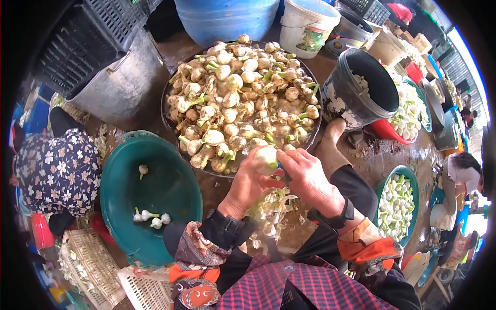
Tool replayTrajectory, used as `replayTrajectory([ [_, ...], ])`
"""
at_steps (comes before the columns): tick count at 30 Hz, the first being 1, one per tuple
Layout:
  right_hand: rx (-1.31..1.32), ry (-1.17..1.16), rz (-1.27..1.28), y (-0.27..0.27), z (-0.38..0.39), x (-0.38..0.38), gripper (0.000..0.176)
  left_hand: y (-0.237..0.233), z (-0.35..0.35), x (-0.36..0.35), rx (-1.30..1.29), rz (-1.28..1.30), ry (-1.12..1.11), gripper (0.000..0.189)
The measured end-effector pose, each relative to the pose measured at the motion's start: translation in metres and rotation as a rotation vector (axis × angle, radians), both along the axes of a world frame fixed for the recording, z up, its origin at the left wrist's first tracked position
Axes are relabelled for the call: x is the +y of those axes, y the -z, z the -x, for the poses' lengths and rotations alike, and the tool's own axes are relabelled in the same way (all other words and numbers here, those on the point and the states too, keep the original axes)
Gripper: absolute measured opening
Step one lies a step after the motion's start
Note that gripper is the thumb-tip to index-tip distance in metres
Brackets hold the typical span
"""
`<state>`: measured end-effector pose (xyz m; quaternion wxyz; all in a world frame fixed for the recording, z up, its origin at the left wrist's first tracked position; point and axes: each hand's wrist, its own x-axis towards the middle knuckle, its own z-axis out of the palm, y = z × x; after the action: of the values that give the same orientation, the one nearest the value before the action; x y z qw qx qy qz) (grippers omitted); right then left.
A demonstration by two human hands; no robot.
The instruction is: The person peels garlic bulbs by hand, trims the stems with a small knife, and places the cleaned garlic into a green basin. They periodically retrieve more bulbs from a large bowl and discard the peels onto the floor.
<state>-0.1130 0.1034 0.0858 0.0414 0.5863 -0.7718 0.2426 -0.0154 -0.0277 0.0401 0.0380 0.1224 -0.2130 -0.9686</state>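
Note:
My left hand (245, 185) is closed round a pale, peeled garlic bulb (265, 159). Pressed up against the bulb from the other side, my right hand (308, 174) grips a small tool with a blue part (280, 166); its blade or tip is hidden by my fingers. Just beyond both hands lies a wide round pan heaped with dirty, untrimmed garlic bulbs (232, 98). Below them, a pile of stripped skins (274, 212) covers the floor between my legs. To the left stands a green basin (114, 206) holding several cleaned garlic bulbs (156, 222).
A black bucket (335, 95) stands right of the pan, near my bare foot (330, 147). Another green basin (412, 182) holds cleaned garlic. Behind are a blue barrel (227, 23) and a white bucket (305, 26). A person in flowered cloth (59, 170) sits left, near plastic crates (95, 258).

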Motion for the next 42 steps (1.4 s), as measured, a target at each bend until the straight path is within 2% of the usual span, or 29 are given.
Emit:
replayTrajectory([
  [3, 0.101, 0.059, -0.032, 0.005, -0.012, -0.003, 0.033, 0.001, -0.001, 0.000, -0.078, 0.087, -0.009, 0.038],
  [6, 0.208, 0.090, -0.023, 0.008, -0.014, -0.005, 0.029, 0.016, 0.001, -0.004, -0.023, 0.119, 0.036, 0.040],
  [9, 0.200, 0.083, 0.013, 0.006, -0.003, -0.005, 0.029, 0.016, 0.000, -0.007, -0.040, 0.087, 0.086, 0.041],
  [12, 0.179, 0.015, -0.004, 0.006, 0.022, -0.006, 0.028, 0.009, 0.000, -0.011, -0.003, 0.186, 0.233, 0.041],
  [13, 0.164, -0.031, 0.076, 0.005, 0.027, -0.009, 0.027, 0.009, 0.001, -0.010, -0.014, 0.123, 0.227, 0.043],
  [16, 0.191, 0.078, 0.103, 0.024, 0.054, -0.017, 0.024, 0.021, 0.000, -0.008, -0.026, 0.395, 0.287, 0.046],
  [17, 0.147, 0.174, 0.058, 0.032, 0.063, -0.018, 0.022, 0.024, 0.000, -0.002, 0.022, 0.333, 0.295, 0.047],
  [18, 0.055, 0.379, -0.054, 0.029, 0.060, -0.019, 0.014, 0.018, -0.001, -0.002, 0.005, 0.295, 0.310, 0.047],
  [20, -0.095, 0.266, -0.732, 0.047, 0.050, -0.008, 0.012, 0.004, -0.004, -0.007, -0.027, 0.230, 0.322, 0.045],
  [21, -0.115, 0.109, -0.898, 0.055, 0.036, 0.008, 0.014, 0.002, -0.005, -0.007, -0.085, 0.195, 0.243, 0.040],
  [22, -0.132, -0.053, -1.061, 0.053, 0.025, 0.019, 0.016, 0.000, -0.003, -0.007, -0.123, 0.265, 0.215, 0.038],
  [23, -0.219, -0.048, -1.153, 0.050, 0.025, 0.025, 0.024, -0.001, -0.001, -0.007, -0.161, 0.328, 0.186, 0.036],
  [26, -0.566, 0.124, -0.235, 0.025, 0.033, 0.030, 0.030, 0.013, 0.003, -0.004, -0.261, 0.614, 0.149, 0.032],
  [27, -0.547, 0.022, -0.084, 0.012, 0.034, 0.025, 0.037, 0.017, 0.004, 0.001, -0.261, 0.754, 0.116, 0.034],
  [28, -0.493, -0.052, -0.070, 0.002, 0.031, 0.020, 0.039, 0.023, 0.006, 0.005, -0.257, 0.896, 0.087, 0.035],
  [29, -0.438, -0.126, -0.058, -0.006, 0.028, 0.015, 0.041, 0.039, 0.007, 0.006, -0.271, 0.928, 0.064, 0.037],
  [31, -0.226, -0.249, -0.083, -0.003, 0.026, 0.011, 0.042, 0.027, 0.008, 0.007, -0.311, 1.093, 0.088, 0.038],
  [32, -0.195, -0.247, -0.119, 0.000, 0.026, 0.011, 0.039, 0.022, 0.006, 0.006, -0.337, 1.175, 0.098, 0.039],
  [33, -0.164, -0.247, -0.152, 0.002, 0.026, 0.010, 0.035, 0.019, 0.005, 0.008, -0.311, 1.237, 0.007, 0.037],
  [34, -0.132, -0.244, -0.184, 0.003, 0.025, 0.008, 0.032, 0.020, 0.003, 0.007, -0.317, 1.221, 0.011, 0.037],
  [35, -0.139, -0.238, -0.186, 0.002, 0.023, 0.007, 0.020, 0.021, 0.003, 0.007, -0.319, 1.206, 0.016, 0.036],
  [38, -0.104, -0.130, -0.229, 0.009, 0.013, 0.007, 0.018, 0.024, 0.005, 0.006, -0.319, 1.190, 0.000, 0.036],
  [42, 0.061, -0.044, -0.142, 0.021, 0.003, 0.002, 0.016, 0.018, 0.003, 0.001, -0.319, 1.266, 0.044, 0.035],
])
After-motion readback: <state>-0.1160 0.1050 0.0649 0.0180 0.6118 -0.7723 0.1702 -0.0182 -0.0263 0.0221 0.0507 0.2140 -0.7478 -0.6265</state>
